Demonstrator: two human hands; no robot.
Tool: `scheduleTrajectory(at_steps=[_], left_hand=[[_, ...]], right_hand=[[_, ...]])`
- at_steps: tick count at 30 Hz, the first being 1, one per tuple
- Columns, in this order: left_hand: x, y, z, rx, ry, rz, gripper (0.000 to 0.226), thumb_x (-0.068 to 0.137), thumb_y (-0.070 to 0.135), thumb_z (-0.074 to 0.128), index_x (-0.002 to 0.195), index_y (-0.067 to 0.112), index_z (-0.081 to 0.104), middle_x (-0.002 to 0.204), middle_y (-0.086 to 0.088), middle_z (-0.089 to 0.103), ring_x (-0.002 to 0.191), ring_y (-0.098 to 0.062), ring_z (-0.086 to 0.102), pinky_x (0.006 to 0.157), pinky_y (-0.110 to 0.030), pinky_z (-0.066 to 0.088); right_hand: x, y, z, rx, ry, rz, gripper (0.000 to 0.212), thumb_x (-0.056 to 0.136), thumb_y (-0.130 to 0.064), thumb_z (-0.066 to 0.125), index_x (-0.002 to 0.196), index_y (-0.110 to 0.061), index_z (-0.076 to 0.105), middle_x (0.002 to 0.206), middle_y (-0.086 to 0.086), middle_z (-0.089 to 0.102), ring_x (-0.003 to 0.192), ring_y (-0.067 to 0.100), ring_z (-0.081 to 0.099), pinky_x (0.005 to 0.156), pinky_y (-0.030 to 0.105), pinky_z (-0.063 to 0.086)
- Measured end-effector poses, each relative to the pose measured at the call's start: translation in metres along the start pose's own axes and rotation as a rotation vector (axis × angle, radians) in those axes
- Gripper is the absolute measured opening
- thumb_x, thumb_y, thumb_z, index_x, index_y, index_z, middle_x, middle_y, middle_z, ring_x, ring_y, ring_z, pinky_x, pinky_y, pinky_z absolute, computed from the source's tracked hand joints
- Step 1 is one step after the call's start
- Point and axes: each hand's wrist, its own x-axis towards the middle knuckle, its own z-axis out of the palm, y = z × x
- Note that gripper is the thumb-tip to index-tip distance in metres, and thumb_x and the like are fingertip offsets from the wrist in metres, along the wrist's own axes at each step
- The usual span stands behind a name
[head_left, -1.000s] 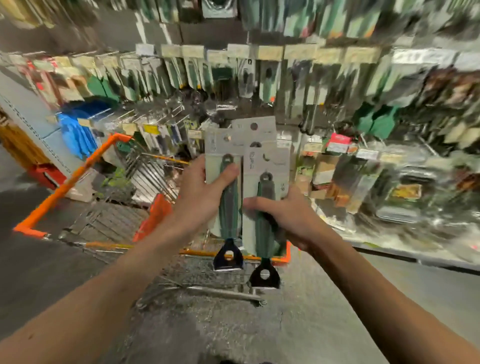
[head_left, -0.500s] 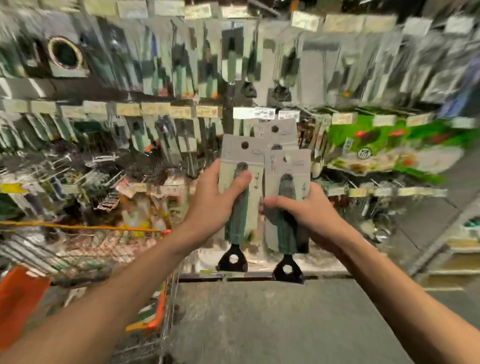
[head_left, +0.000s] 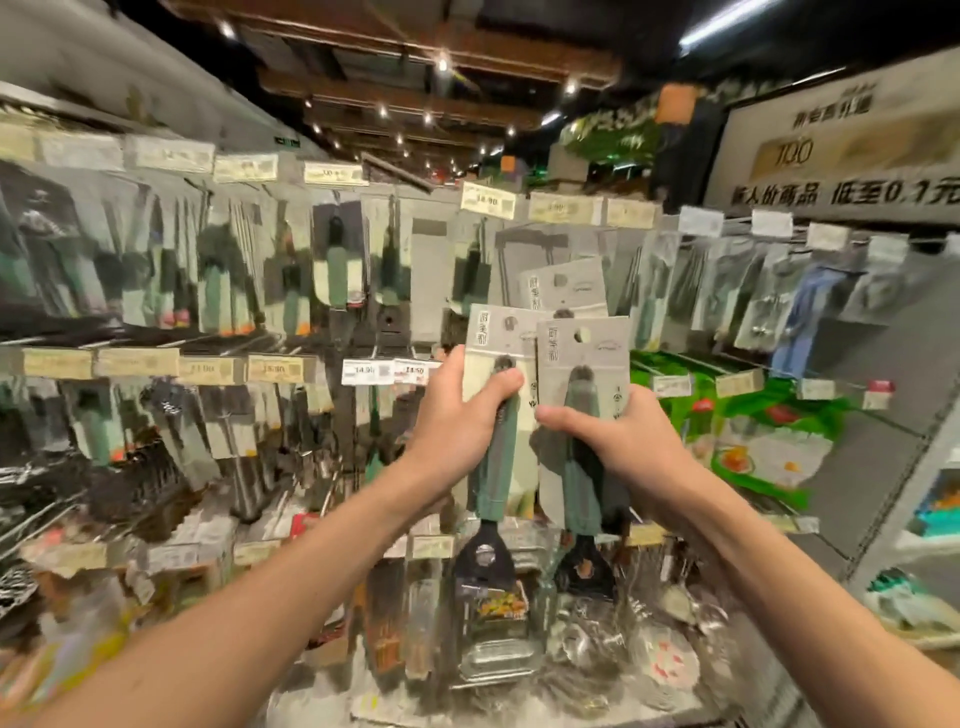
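Observation:
I hold up carded kitchen tools with green handles and black heads in front of a store display wall. My left hand (head_left: 457, 421) grips the left tool (head_left: 493, 467) around its green handle, thumb across the front. My right hand (head_left: 623, 441) grips the right tool (head_left: 582, 467) the same way. A third grey card (head_left: 566, 286) sticks up behind these two; which hand holds it is hidden. The black heads hang below my hands.
Rows of hanging packaged utensils (head_left: 332, 270) on pegs fill the wall ahead, with price tags (head_left: 488, 200) along the rails. Green packaged goods (head_left: 748, 415) lie at the right. A white shelf unit (head_left: 924, 545) stands at far right. A large sign (head_left: 841, 150) hangs above.
The view has swung up and right, away from the orange shopping cart to the display wall and ceiling. My hands keep the same hold on the tools, raised toward the pegs.

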Motion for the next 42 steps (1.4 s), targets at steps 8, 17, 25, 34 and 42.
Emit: scheduleTrajectory(at_steps=[8,17,25,34,42], left_hand=[[0.116,-0.038,0.025,-0.036,0.066,-0.001,0.022,0.104,0.035,0.045,0.111,0.025,0.063,0.106,0.01,0.072,0.099,-0.002,0.067,0.083,-0.02,0.052],[0.207,-0.067,0.013,0.035,0.16,-0.152,0.036,0.106,0.035,0.038,0.097,0.016,0.068,0.091,0.001,0.075,0.087,-0.013,0.071,0.076,-0.028,0.054],[0.264,-0.071,0.012,0.129,0.217,-0.033,0.022,0.104,0.021,0.045,0.121,0.015,0.058,0.109,0.004,0.07,0.097,-0.008,0.067,0.088,-0.031,0.056],[0.298,-0.083,0.008,0.279,0.269,0.168,0.043,0.1,0.014,0.047,0.131,0.044,0.044,0.082,0.024,0.057,0.077,-0.016,0.051,0.072,-0.03,0.047],[0.32,-0.069,0.011,0.402,0.298,0.407,0.052,0.102,0.007,0.045,0.14,0.042,0.037,0.136,-0.033,0.049,0.042,-0.005,0.034,0.046,-0.012,0.036]], right_hand=[[0.116,0.035,-0.027,-0.001,-0.042,0.023,0.023,0.082,-0.009,0.076,0.101,-0.02,0.07,0.091,-0.006,0.078,0.083,0.013,0.074,0.064,0.02,0.058],[0.198,0.069,-0.035,-0.052,-0.055,0.006,0.017,0.08,-0.017,0.078,0.096,-0.019,0.072,0.085,-0.01,0.077,0.077,0.007,0.073,0.06,0.014,0.054],[0.25,0.092,-0.04,-0.046,-0.084,0.012,0.021,0.081,-0.018,0.078,0.101,-0.013,0.072,0.09,0.0,0.078,0.083,0.018,0.074,0.074,0.029,0.059],[0.277,0.119,-0.057,-0.009,-0.135,-0.012,0.024,0.079,-0.018,0.079,0.102,-0.02,0.07,0.087,-0.011,0.077,0.078,0.006,0.073,0.061,0.014,0.053],[0.302,0.133,-0.064,-0.006,-0.194,-0.075,0.022,0.079,-0.02,0.079,0.099,-0.02,0.071,0.085,-0.009,0.077,0.077,0.006,0.073,0.062,0.011,0.051]])
